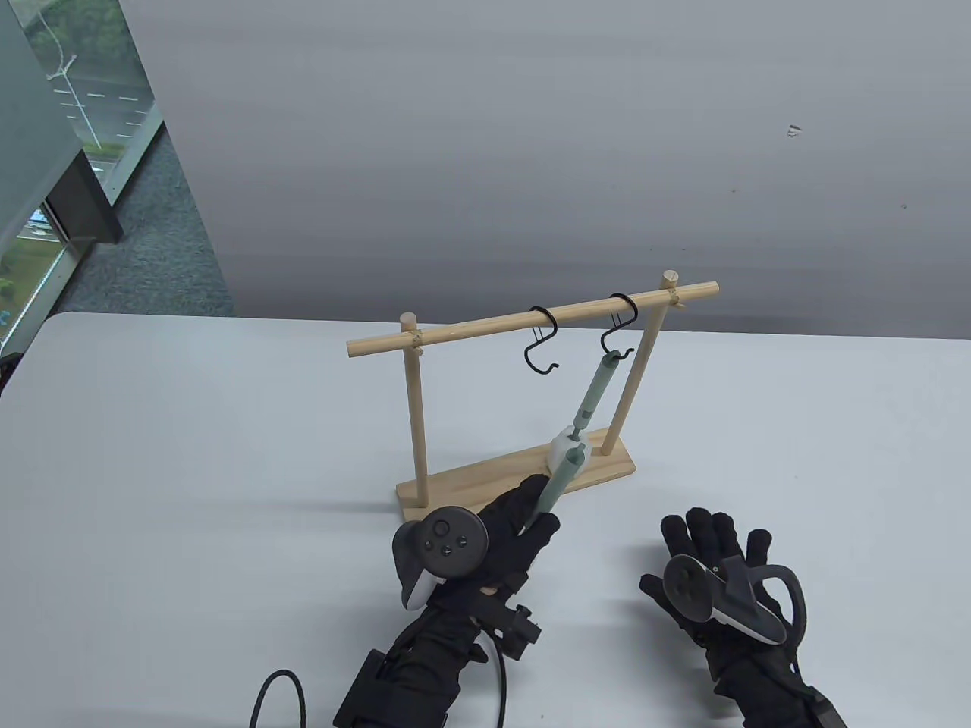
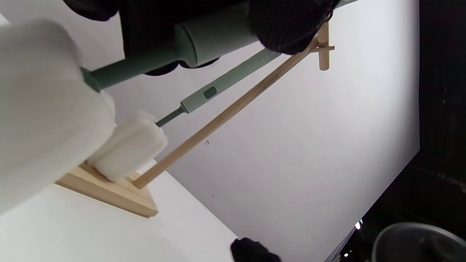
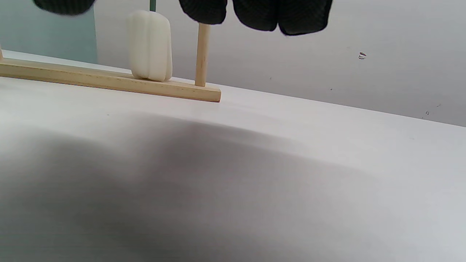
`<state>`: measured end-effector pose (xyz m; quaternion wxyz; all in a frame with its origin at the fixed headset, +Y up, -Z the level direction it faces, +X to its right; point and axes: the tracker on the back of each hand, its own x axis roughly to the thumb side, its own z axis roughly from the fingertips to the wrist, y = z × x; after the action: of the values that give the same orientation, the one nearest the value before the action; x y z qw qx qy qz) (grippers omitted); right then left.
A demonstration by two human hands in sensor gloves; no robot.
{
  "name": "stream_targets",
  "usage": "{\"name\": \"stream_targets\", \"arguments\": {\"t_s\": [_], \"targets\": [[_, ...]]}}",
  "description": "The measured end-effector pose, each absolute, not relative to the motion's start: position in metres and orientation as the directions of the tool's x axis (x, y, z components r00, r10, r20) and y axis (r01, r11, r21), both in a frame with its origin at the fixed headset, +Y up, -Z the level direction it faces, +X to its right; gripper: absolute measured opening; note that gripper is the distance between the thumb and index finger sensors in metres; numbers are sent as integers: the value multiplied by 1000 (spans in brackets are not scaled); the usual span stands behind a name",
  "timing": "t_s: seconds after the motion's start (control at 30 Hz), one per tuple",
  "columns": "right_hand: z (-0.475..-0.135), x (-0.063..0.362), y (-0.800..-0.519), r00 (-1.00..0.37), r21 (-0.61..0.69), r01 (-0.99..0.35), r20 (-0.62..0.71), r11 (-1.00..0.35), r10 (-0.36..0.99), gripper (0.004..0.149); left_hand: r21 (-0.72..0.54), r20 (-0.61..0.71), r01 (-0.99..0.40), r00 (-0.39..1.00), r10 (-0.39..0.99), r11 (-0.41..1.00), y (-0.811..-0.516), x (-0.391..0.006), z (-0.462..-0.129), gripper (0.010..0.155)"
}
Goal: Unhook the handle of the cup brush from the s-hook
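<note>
While the table view sets out the whole scene, a wooden rack (image 1: 523, 394) stands at the centre of the frame with two black hooks on its crossbar: the empty hook (image 1: 542, 341) to the left and the s-hook (image 1: 618, 326) to the right, from which a green cup brush (image 1: 595, 390) hangs, tilted down to the left. Just below it the left hand (image 1: 523, 523) grips the green handle of a second brush (image 1: 561, 474), fingers wrapped round it, its top end near the hanging brush's white sponge. The right hand (image 1: 713, 569) lies at the lower right with fingers spread, holding nothing. Closer in, the left wrist view shows what the table view cannot: the held brush's white sponge head (image 2: 40, 109) large at the left edge, the hanging brush's sponge (image 2: 129, 145) touching the rack's base (image 2: 120, 198), and a dark oval mark on the hanging handle (image 2: 225, 85); any lettering on it is too small to read. Low over the table (image 3: 255, 174), the right wrist view shows that sponge (image 3: 150, 45) standing on the base, with black fingertips (image 3: 280, 14) along the top edge.
</note>
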<state>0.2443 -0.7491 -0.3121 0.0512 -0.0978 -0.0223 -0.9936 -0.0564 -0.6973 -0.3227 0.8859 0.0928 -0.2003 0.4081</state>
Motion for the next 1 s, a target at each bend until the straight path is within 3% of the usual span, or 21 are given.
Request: {"name": "stream_targets", "arguments": {"t_s": [0.1,0.37,1.0], "targets": [[-312,243,-749,-975,36,111,200,-993,-102,85,46,431,-646,701,568,762,-699,-69,-313,56],[-312,239,-752,-970,48,129,213,-991,-115,84,115,383,-451,842,379,885,-712,-96,-302,55],[-311,233,-756,-965,83,148,232,-985,-125,84,251,389,-171,919,62,953,-712,-97,-290,55]]}}
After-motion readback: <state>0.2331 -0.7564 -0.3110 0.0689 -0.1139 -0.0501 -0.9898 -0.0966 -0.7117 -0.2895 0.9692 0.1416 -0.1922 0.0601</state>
